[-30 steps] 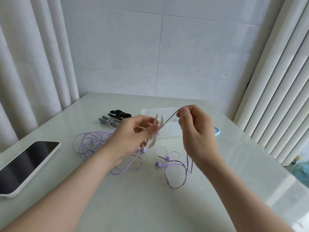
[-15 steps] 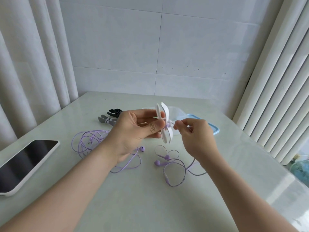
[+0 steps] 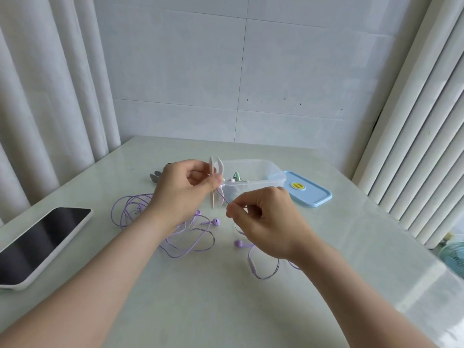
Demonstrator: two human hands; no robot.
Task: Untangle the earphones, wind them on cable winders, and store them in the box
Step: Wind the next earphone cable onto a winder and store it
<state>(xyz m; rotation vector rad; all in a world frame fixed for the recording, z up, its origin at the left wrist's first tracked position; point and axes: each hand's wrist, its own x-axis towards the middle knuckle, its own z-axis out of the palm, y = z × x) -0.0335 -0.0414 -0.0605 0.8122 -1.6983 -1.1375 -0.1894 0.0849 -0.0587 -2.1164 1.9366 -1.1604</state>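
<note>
My left hand [image 3: 184, 190] grips a white cable winder [image 3: 215, 183] upright above the table. A purple earphone cable [image 3: 223, 197] runs from the winder down to my right hand [image 3: 263, 217], which pinches it just below and right of the winder. The rest of that cable, with an earbud [image 3: 238, 243] and inline remote [image 3: 251, 264], lies on the table under my right wrist. A second tangle of purple earphones [image 3: 130, 209] lies left, with one earbud [image 3: 215, 222]. The clear plastic box [image 3: 253, 183] stands behind, holding small items.
The blue lid [image 3: 308, 193] lies right of the box. A phone in a white case [image 3: 37, 244] rests at the left table edge. Grey and dark winders [image 3: 155, 177] peek out behind my left hand. White curtains hang on both sides; a fan [image 3: 454, 254] sits low right.
My right hand came down from above the winder to below and right of it, drawing the cable around. The winder rose slightly and turned upright in my left hand.
</note>
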